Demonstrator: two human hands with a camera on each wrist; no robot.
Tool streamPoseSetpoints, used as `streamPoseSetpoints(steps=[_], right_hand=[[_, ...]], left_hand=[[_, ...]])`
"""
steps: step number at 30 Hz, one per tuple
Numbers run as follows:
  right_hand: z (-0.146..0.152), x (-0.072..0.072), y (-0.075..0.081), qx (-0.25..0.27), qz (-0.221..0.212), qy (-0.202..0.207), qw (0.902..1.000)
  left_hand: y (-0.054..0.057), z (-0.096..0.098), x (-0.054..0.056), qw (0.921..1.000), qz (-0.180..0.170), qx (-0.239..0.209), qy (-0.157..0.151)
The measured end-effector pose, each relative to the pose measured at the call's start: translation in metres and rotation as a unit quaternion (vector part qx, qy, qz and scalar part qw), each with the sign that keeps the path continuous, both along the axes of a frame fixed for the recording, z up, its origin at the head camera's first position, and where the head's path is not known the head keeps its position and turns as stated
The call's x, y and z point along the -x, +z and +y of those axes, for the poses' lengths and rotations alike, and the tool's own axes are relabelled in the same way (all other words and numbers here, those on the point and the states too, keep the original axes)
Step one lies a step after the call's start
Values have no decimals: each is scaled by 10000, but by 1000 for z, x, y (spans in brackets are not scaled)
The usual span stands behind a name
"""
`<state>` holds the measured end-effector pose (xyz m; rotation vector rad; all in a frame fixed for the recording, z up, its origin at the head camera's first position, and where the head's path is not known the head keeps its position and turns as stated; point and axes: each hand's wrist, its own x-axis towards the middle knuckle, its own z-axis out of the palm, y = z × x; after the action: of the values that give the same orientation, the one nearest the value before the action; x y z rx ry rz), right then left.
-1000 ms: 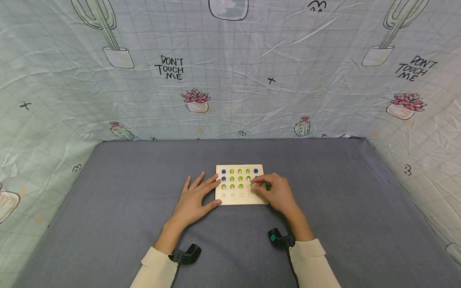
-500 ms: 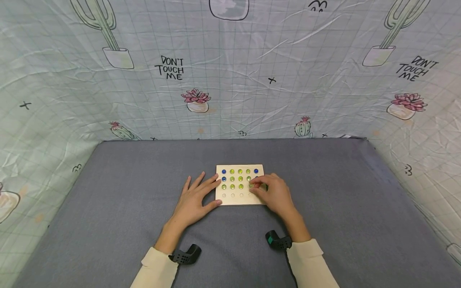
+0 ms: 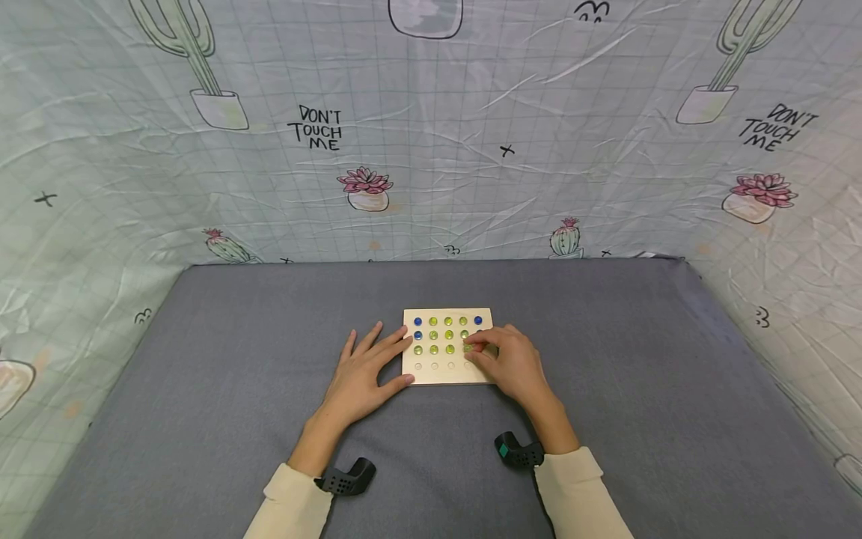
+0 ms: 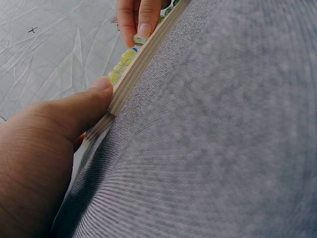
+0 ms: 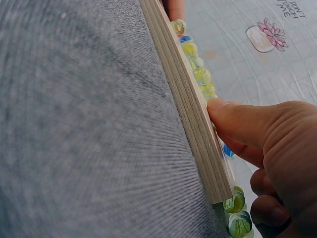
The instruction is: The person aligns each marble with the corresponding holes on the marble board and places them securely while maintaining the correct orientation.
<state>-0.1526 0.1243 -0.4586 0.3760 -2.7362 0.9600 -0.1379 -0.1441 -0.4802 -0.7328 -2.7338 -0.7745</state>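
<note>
My left hand [image 3: 364, 374] lies spread at the left side of a pale wooden board [image 3: 441, 376]. Its thumb touches the near left corner and other fingertips rest on the left edge. Over the third row, my right hand [image 3: 520, 365] pinches a glass marble [image 4: 140, 40] between thumb and fingers, down at the board surface. Yellow-green marbles [image 3: 448, 321] and a few blue marbles [image 3: 418, 335] sit in hollows in the upper rows. Bare hollows [image 3: 434, 366] show along the front row. The right hand hides part of the board's right side.
In the right wrist view, several green marbles [image 5: 239, 223] are beside the board's right end, close to the curled fingers. Grey cloth [image 3: 269, 314] covers the table. A printed curtain [image 3: 431, 135] rises behind and at both sides.
My right hand has shifted slightly left and settled over the third row with its marble. A green marble seen earlier beneath that hand is now hidden. The left hand stays put.
</note>
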Motion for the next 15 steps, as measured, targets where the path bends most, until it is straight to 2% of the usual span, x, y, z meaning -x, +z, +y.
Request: streamPoseSetpoints(steps=[15], right_hand=[[1,-1,-1,-8,-2,16,10000]], left_hand=[[-1,0,0,10000,38,29,-13]])
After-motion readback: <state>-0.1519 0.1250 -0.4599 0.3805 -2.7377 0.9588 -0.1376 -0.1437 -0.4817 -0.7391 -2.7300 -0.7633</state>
